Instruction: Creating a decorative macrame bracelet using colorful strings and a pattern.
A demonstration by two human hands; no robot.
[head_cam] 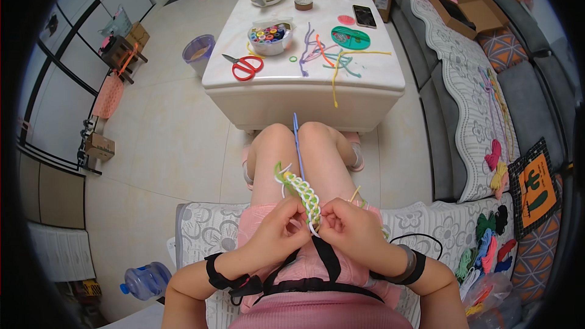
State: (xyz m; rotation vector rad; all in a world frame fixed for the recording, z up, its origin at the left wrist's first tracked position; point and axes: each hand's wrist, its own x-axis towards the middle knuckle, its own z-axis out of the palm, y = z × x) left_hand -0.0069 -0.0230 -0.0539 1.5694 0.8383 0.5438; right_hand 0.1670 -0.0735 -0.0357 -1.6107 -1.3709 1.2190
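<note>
A braided strip of green, white and yellow cord (pixel 306 195) hangs between my hands above my lap. My left hand (pixel 289 222) pinches its near end from the left, and my right hand (pixel 342 220) pinches it from the right, with white cord between the fingertips. Loose green and white tails stick out at the far end of the braid. A blue cord (pixel 298 146) lies between my knees. Short yellow and green cord ends show beyond my right hand. The fingertips partly hide the end of the braid.
On the white table (pixel 274 81) lie red-handled scissors (pixel 247 68), a tub of thread spools (pixel 270 39), cut cords (pixel 315 50), a green case (pixel 351 38) and a phone (pixel 364 16). Cord bundles (pixel 486 242) rest on the sofa at right. A water bottle (pixel 146 280) lies on the floor.
</note>
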